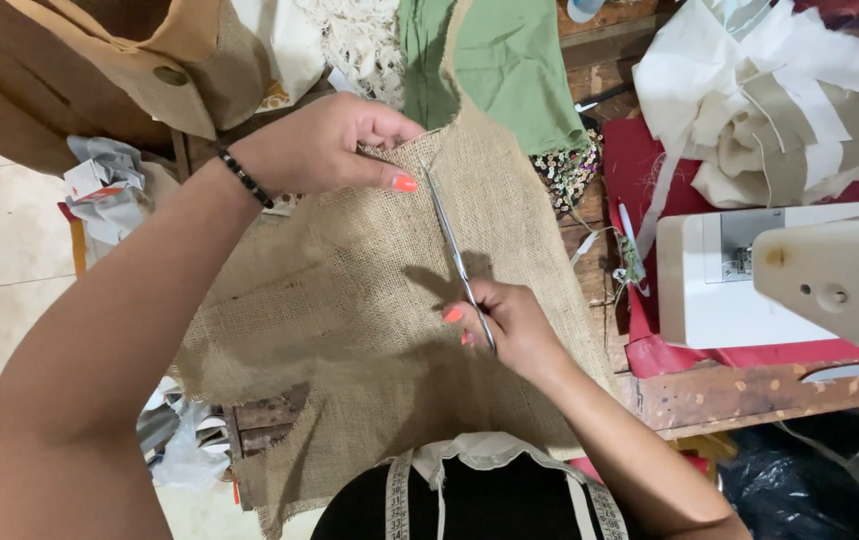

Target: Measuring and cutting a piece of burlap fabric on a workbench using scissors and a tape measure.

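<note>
Burlap piece (370, 290) lies spread across the wooden worktable (730, 395), just beside the white sewing machine (750, 280), its near edge hanging off the table toward the person and partly hidden by the forearms. The right hand (505, 320) is closed around the handles of long metal scissors (453, 245), which it hides, so how the fingers sit in the loops cannot be made out; the thin blades run up to the far edge of the burlap and look almost together. The left hand (325, 145), a dark bead bracelet (245, 175) on its wrist, pinches that far edge just beside the blade tips. Beyond the sewing machine a heap of cream fabric scraps (765, 100) is cut off by the frame, as is green cloth (505, 65) beyond the burlap.
</note>
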